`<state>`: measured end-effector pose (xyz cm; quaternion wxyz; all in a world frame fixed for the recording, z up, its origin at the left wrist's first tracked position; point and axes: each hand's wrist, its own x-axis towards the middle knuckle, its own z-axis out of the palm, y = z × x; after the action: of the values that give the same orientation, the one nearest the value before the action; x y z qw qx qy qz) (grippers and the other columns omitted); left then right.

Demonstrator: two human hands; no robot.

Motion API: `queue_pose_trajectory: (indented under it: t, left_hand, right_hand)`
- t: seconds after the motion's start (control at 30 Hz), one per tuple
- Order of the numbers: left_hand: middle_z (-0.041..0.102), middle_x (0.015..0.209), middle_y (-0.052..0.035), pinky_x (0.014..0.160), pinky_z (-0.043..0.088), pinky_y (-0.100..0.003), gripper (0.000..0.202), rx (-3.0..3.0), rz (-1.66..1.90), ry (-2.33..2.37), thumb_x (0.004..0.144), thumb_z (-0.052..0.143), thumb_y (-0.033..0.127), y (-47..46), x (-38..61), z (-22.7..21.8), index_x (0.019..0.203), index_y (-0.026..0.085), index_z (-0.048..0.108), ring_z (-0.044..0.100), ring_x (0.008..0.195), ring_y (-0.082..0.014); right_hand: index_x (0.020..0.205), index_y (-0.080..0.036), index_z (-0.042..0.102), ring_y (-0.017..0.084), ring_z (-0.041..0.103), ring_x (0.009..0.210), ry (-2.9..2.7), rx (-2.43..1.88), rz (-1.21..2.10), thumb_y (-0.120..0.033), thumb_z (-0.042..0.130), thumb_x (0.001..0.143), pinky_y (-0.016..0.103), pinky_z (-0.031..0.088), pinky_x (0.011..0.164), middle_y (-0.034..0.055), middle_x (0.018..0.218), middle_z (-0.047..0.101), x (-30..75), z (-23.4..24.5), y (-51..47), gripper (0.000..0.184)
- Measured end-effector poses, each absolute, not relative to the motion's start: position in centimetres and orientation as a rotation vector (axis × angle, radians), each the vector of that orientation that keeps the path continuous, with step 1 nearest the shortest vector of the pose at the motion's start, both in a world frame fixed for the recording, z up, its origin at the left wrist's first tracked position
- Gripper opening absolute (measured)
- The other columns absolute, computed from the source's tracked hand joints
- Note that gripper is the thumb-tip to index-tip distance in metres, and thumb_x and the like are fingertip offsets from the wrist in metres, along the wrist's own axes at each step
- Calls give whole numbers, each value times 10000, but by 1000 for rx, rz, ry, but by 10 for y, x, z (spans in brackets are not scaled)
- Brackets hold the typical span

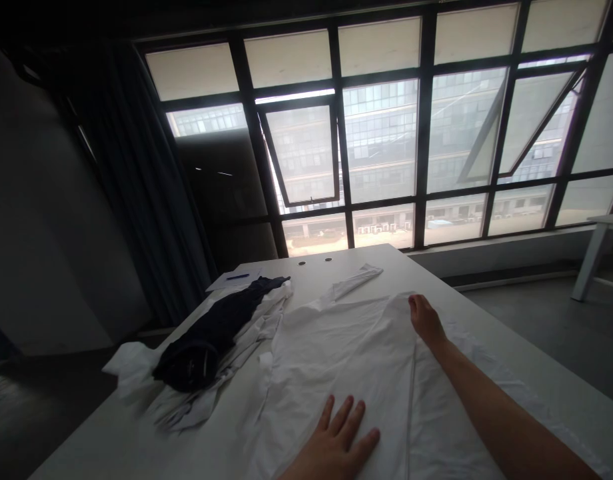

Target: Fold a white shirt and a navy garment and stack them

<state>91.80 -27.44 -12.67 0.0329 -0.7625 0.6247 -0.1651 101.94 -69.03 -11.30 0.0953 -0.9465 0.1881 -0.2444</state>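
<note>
A white shirt (336,347) lies spread on the white table (536,373). One sleeve (356,279) stretches toward the far edge. My left hand (336,443) rests flat on the shirt's near part, fingers spread and open. My right hand (425,320) reaches farther out and sits on a folded edge of the shirt near its collar end, fingers curled down onto the cloth.
A pile of white garments (246,333) with a dark navy one (211,333) on top lies on the table's left side. A sheet of paper with a blue pen (236,277) sits at the far left corner. Big windows (386,133) stand beyond; another table's leg (589,260) is at right.
</note>
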Motion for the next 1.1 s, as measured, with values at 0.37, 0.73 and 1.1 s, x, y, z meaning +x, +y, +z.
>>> queue_pose_trajectory:
  t: [0.37, 0.73, 1.1]
  left_hand:
    - [380, 1574, -168, 1139, 330, -570, 642, -2332, -550, 1921, 1018, 530, 439, -275, 918, -126, 1579, 293, 253, 419, 1409, -371]
    - [313, 1606, -162, 1132, 319, -620, 635, -2325, -479, 1939, 1031, 507, 381, -273, 915, -128, 1589, 288, 219, 377, 1431, -394]
    - [292, 1620, -155, 1144, 295, -620, 704, -2373, -406, 1938, 1002, 548, 447, -271, 913, -123, 1595, 305, 197, 378, 1430, -391]
  right_hand:
    - [1144, -161, 685, 303, 549, 1201, 408, -2887, -502, -406, 280, 1016, 426, 344, 1042, 197, 1290, 615, 1004, -108, -637, 490]
    - [1592, -95, 222, 395, 41, 1523, 429, -2926, 2, -751, 190, 907, 710, -26, 1127, 171, 1671, 119, 1036, -130, -598, 949]
    - [1585, -19, 186, 357, 80, 1528, 548, -2894, -104, -770, 172, 905, 589, 14, 1186, 228, 1655, 133, 1046, -137, -610, 1013]
